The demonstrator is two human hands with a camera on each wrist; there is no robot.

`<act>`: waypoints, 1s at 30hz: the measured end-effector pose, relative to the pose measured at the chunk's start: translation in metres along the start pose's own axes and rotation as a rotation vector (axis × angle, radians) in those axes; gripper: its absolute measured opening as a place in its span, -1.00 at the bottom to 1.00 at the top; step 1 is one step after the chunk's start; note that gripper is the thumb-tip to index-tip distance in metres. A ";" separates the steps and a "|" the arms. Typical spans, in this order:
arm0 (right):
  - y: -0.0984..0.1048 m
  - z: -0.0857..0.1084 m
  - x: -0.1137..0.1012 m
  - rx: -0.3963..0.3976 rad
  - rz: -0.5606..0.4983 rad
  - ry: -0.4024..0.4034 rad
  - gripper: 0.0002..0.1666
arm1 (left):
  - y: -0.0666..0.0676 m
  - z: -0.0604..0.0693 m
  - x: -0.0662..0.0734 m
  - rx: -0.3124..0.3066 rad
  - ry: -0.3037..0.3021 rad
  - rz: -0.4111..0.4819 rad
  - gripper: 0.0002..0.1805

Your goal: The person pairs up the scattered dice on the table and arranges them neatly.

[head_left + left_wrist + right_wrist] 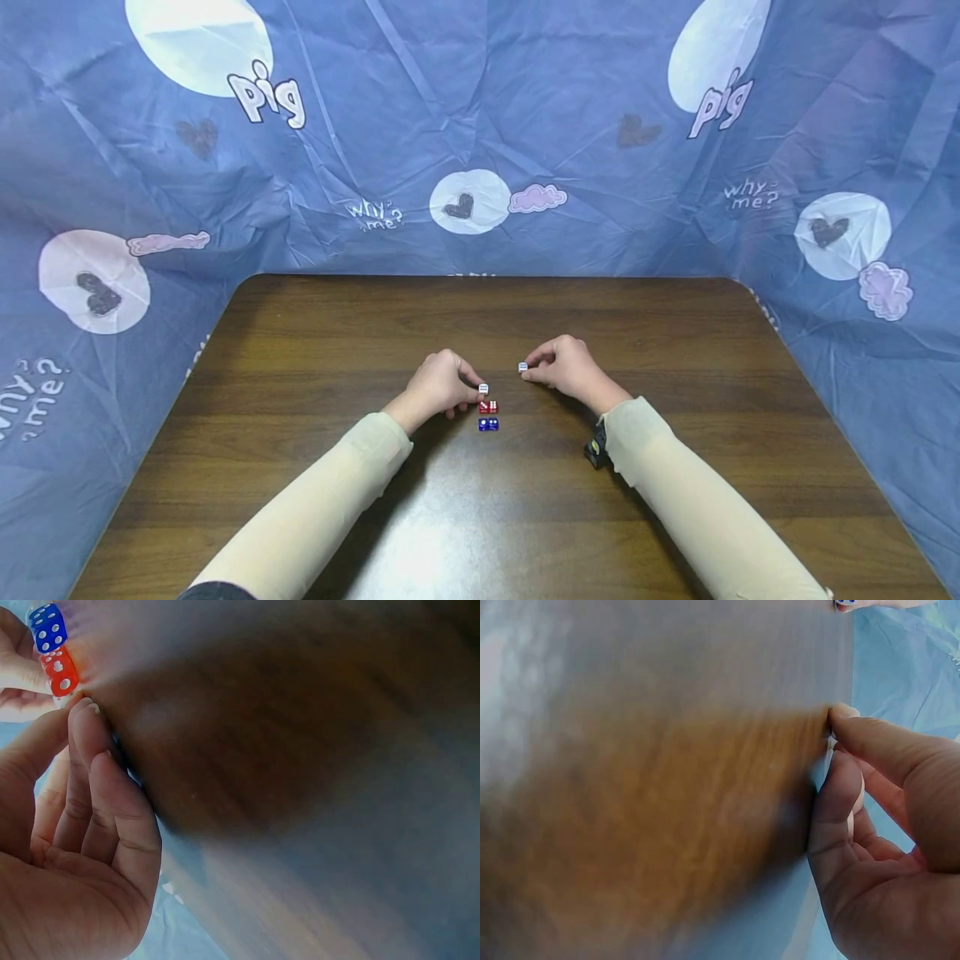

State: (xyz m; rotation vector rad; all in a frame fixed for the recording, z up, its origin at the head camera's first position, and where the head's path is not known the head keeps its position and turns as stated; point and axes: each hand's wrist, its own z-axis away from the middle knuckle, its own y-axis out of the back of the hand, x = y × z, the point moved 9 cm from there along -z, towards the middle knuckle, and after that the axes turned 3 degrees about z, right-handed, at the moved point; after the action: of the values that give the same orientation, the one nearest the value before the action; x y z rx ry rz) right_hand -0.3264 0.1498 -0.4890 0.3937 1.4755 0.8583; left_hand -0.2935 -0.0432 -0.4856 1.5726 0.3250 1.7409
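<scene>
Between thumb and fingertip, my left hand (441, 383) pinches a white die (483, 389) near the middle of the table. Just in front of that die lie two red dice (488, 407) side by side, and nearer to me a pair of blue dice (488, 424). To the right and a little farther off, my right hand (568, 367) pinches another white die (522, 367). The left wrist view shows a blue die (49, 628) and a red die (60, 673) beyond my fingertips. The right-hand die is hidden in the right wrist view.
The brown wooden table (300, 333) has rounded far corners. A blue printed cloth (480, 108) hangs behind it and on both sides. A dark strapped device (596, 446) sits at my right wrist.
</scene>
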 end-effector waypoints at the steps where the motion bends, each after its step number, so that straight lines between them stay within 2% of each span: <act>1: -0.001 0.000 0.000 -0.003 0.002 0.002 -0.85 | 0.000 0.000 0.000 0.001 -0.002 0.002 -0.92; 7: -0.011 0.005 -0.008 -0.019 0.007 0.032 -0.84 | 0.000 0.000 -0.001 0.000 0.000 0.006 -0.91; 17: -0.034 0.011 -0.034 -0.050 0.047 0.127 -0.85 | 0.000 -0.002 -0.002 -0.008 0.017 0.016 -0.91; 21: -0.038 0.011 -0.037 -0.049 0.063 0.124 -0.86 | -0.001 -0.003 -0.003 -0.012 0.022 0.015 -0.91; 30: -0.039 0.012 -0.044 -0.041 0.074 0.178 -0.87 | -0.001 -0.003 -0.002 -0.008 0.018 0.011 -0.88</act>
State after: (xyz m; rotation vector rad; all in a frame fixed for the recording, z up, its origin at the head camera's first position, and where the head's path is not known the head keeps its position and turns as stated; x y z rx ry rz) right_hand -0.2991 0.0965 -0.4848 0.3498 1.6116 1.0019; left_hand -0.2956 -0.0430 -0.4888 1.5568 0.3186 1.7640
